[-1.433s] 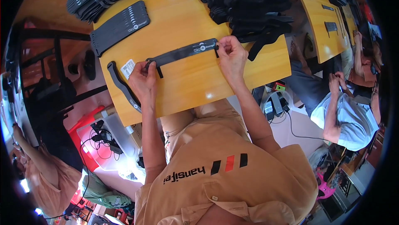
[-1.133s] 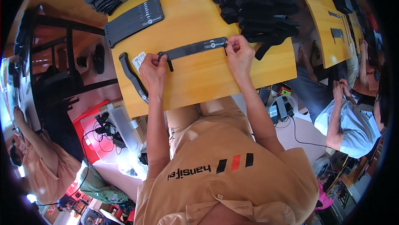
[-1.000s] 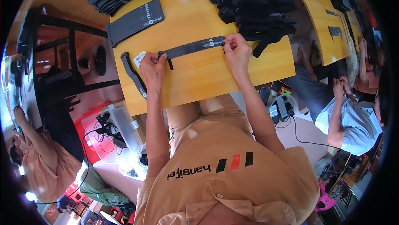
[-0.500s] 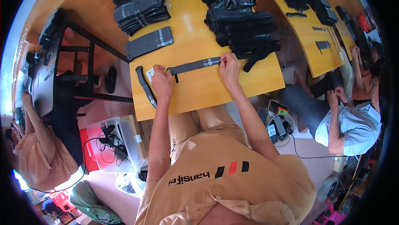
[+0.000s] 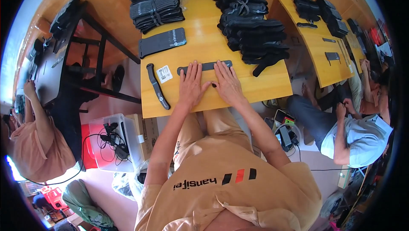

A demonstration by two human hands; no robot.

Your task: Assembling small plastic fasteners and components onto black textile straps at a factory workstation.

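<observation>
A dark grey strap lies straight across the yellow table. My left hand rests flat on its left part, fingers stretched forward. My right hand presses flat over its right part, fingers also extended. Both hands hide stretches of the strap. A small black bit shows at my right thumb; what it is I cannot make out. Left of my left hand are a white printed label and a curved black strap. Beyond them lies a flat dark grey piece with a row of light marks.
Tied bundles of dark straps stand at the back left, a heap of black straps at the right. Below sits a clear plastic box with cables. People work at neighbouring tables; one wears a light blue shirt.
Before, my hands pinched the strap's two ends. Now both have let go and lie flat on it, closer together. The label beside my left hand is now uncovered.
</observation>
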